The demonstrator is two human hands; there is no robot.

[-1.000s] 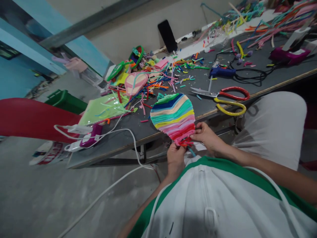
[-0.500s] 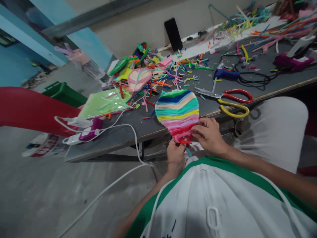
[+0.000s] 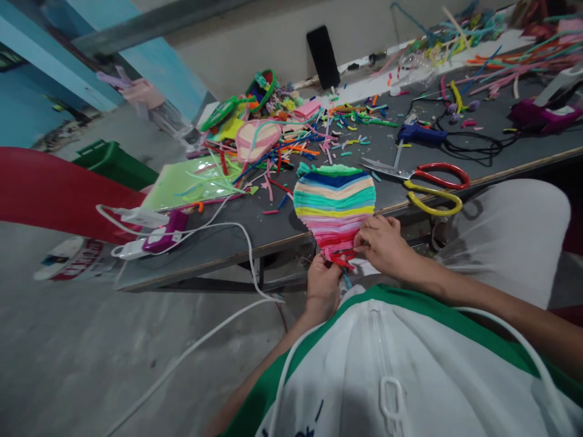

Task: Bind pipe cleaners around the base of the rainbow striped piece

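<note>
A striped pipe-cleaner heart (image 3: 336, 200), in bands of blue, cream, green, yellow, pink and red, leans against the table's front edge with its narrow end toward me. My left hand (image 3: 323, 280) pinches the pink and red strands at that lower end. On the right side of the red bands, my right hand (image 3: 381, 243) has thumb and fingers closed on the heart's edge. Loose red pipe-cleaner ends (image 3: 342, 262) stick out between both hands. Scissors (image 3: 416, 182) with one red and one yellow handle lie on the table just beyond my right hand, blades partly apart.
The grey table (image 3: 218, 252) carries many cut pipe-cleaner pieces, a pink striped heart (image 3: 258, 141) and a green plastic packet (image 3: 195, 182). A blue glue gun (image 3: 421, 135) lies behind the scissors. A white cable (image 3: 249, 255) hangs over the front edge. A phone (image 3: 323, 57) leans at the wall.
The striped heart has turned slightly and its wide end shows further right in view. Both hands keep their grip near the lower end. The whole view has shifted a little.
</note>
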